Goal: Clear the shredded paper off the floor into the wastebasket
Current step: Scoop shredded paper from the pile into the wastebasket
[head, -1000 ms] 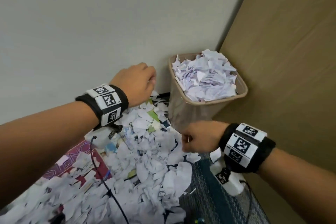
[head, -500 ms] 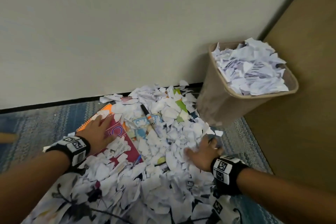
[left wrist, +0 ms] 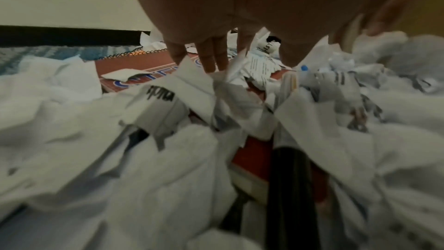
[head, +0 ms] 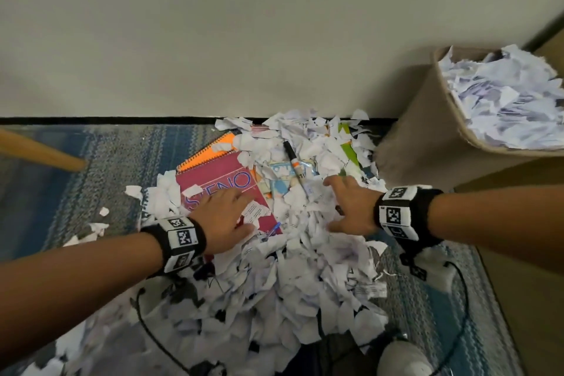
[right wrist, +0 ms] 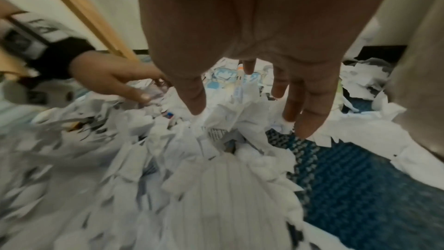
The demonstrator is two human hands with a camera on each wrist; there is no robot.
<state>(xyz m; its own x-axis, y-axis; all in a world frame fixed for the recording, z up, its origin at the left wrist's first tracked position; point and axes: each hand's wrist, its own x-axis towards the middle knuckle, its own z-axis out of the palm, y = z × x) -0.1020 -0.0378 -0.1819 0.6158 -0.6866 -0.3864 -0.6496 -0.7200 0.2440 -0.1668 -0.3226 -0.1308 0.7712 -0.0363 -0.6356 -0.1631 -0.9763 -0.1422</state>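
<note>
Wastebasket [head: 427, 119], tan, stands at upper right by the wall/cabinet corner, already heaped above its rim w/ white paper scraps; this suggests part of the job is done and little room is left inside. Shredded paper [head: 305, 284] lies in a broad pile on the blue woven rug [head: 91, 168], from the baseboard to the near edge of the head view, so most of the clearing appears still to do. Left hand [head: 224, 220] lies flat, fingers straight, on the red "STENO" notebook [head: 219, 177] at the pile's left edge, holding nothing. Right hand [head: 348, 207] is spread palm-down on the scraps near the basket's foot, fingers extended, thumb apart; right-wrist view shows the fingertips [right wrist: 310, 121] touching paper, none gripped. Hands are well apart, w/ scraps between them, and seem placed to gather a load. Mixed in the pile, not to be binned: an orange spiral pad [head: 210, 149] under the red one, a black marker [head: 293, 162], a blue pen [head: 273, 229], and a pale blue printed packet [head: 282, 177]. Judgement: sorting scraps from these items is needed, and the basket may overflow.
</note>
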